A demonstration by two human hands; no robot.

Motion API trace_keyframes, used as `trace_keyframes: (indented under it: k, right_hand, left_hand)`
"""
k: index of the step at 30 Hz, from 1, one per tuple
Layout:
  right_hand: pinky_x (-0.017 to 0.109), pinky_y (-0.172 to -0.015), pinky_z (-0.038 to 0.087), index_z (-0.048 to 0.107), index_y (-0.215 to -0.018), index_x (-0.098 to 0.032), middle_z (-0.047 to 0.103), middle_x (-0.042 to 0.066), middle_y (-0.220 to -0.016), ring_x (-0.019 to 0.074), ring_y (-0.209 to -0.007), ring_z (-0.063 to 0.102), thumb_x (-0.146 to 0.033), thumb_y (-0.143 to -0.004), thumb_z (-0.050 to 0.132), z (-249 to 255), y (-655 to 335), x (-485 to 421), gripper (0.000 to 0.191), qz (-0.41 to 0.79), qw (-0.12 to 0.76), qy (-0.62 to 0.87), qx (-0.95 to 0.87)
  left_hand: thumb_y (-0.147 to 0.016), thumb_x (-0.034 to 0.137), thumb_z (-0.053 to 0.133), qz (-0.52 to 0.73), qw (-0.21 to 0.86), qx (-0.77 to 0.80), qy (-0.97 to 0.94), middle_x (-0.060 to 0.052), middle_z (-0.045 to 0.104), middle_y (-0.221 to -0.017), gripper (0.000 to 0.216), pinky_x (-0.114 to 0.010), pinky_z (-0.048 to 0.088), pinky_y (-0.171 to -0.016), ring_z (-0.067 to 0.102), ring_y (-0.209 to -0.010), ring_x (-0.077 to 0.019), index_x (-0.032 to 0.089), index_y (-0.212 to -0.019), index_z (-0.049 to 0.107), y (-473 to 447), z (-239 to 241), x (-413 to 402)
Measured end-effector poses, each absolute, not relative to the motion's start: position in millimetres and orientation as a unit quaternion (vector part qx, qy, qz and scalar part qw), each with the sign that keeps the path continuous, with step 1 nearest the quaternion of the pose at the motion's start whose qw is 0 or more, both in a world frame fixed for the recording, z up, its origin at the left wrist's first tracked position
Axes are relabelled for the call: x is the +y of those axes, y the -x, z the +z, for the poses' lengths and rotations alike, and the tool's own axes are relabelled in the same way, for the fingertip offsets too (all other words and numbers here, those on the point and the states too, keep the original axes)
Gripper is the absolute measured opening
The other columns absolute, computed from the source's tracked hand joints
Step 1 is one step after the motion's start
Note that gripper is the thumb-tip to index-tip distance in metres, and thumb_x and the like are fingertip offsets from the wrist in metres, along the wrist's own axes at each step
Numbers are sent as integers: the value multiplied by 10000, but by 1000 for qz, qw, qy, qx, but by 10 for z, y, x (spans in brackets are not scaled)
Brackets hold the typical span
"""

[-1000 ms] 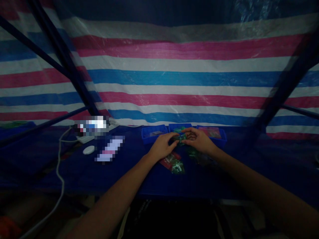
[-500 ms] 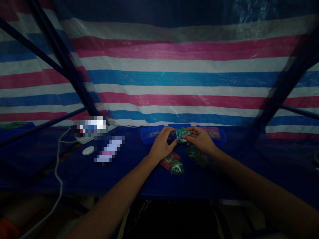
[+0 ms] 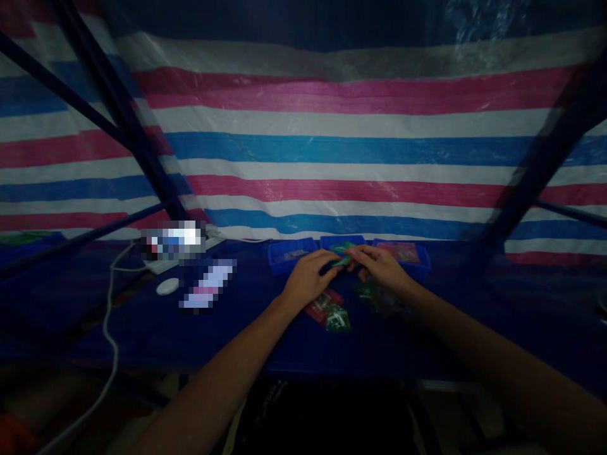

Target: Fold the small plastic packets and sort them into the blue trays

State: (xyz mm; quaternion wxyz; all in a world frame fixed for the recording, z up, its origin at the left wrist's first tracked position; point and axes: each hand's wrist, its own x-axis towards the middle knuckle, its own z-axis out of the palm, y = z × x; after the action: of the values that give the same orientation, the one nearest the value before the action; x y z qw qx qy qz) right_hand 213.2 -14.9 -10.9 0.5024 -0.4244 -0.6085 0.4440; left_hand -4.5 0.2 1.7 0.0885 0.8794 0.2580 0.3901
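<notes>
Though two hands (image 3: 309, 276) (image 3: 383, 268), one green packet (image 3: 341, 260) between.

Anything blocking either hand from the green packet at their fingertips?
Nothing visible: the left hand holds the green packet, and the right hand is right at it, exact contact unclear. The red packet lies nearer the person.

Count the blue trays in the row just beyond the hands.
3: the left tray, the middle tray and the right tray. Each is partly hidden.
</notes>
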Motion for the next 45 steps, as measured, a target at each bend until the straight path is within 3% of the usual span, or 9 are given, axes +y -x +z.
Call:
trace_keyframes:
  k: [4, 8, 10, 15, 19, 25, 29, 35, 45]
  right_hand:
    - [236, -483, 442, 729, -994, -198, 689, 32, -831, 103, -549, 556, -595, -865, 624, -87, -2145, -167, 431, 373, 499, 452, -638]
    - [300, -738, 552, 732, -1056, -239, 709, 59, -1105, 184, -869, 672, -509, -767, 769, -71, -2118, -211, 398, 343, 514, 413, -669]
    - [338, -807, 559, 704, -1142, -249, 717, 59, -1124, 196, -903, 683, -476, -775, 769, -77, -2108, -218, 437, 379, 508, 391, -667]
    - [315, -672, 562, 693, -1027, -214, 731, 41, -929, 162, -706, 657, -482, -750, 782, -165, -2141, -138, 396, 401, 506, 414, -642]
    - [274, -571, 534, 619, -977, -206, 694, 13, -865, 123, -592, 631, -471, -731, 799, -244, -2177, -46, 404, 414, 541, 414, -603]
    - [294, -605, 582, 583, -1109, -232, 683, 17, -961, 132, -663, 652, -445, -749, 790, -231, -2133, -102, 466, 472, 553, 385, -568]
    - [229, -453, 500, 629, -1072, -218, 690, 54, -1031, 116, -610, 629, -454, -754, 792, -176, -2093, -179, 428, 507, 513, 385, -576]
    - [204, -364, 377, 672, -1032, -205, 664, 9, -625, 118, -442, 569, -631, -879, 581, -82, -2099, -218, 461, 458, 472, 447, -606]
    - [231, -406, 363, 677, -981, -198, 624, -22, -558, 107, -406, 501, -567, -789, 725, -142, -2141, -196, 418, 402, 463, 452, -648]
  left_hand:
    - [-974, 269, 568, 413, 114, 271, -862, -55, 716, -1063, 195, -364, 534, -893, 664, -983, -189, 222, -1108, 701, 43, 68, -28]
    - [-938, 300, 626, 404, 148, 304, -850, -40, 738, -995, 211, -360, 538, -834, 685, -892, -192, 222, -1122, 692, 34, 42, -14]
    - [-909, 300, 667, 404, 187, 310, -840, -26, 745, -954, 297, -354, 543, -830, 696, -858, -186, 222, -1194, 643, 25, 6, 3]
    - [-883, 300, 699, 418, 232, 300, -826, -24, 730, -938, 497, -359, 556, -833, 699, -848, -180, 236, -1338, 510, 9, -27, 24]
    - [-870, 331, 713, 431, 134, 285, -846, -84, 656, -1201, 401, -437, 524, -964, 632, -1118, -231, 248, -1245, 597, 18, 10, 14]
    - [-801, 221, 769, 380, 74, 240, -890, -80, 591, -1321, 523, -459, 438, -1106, 535, -1269, -237, 254, -1296, 603, 16, -46, 27]
    - [-863, 109, 647, 381, 93, 242, -888, -52, 660, -1214, 370, -405, 487, -1049, 607, -1159, -196, 250, -1205, 663, 34, -39, 35]
    - [-954, 303, 596, 401, 114, 303, -857, -42, 726, -1015, 189, -371, 542, -840, 676, -903, -193, 242, -1083, 720, 58, 36, 12]
    - [-904, 357, 659, 414, 248, 321, -815, -29, 690, -865, 503, -319, 558, -679, 662, -731, -167, 226, -1368, 515, 12, -60, 61]
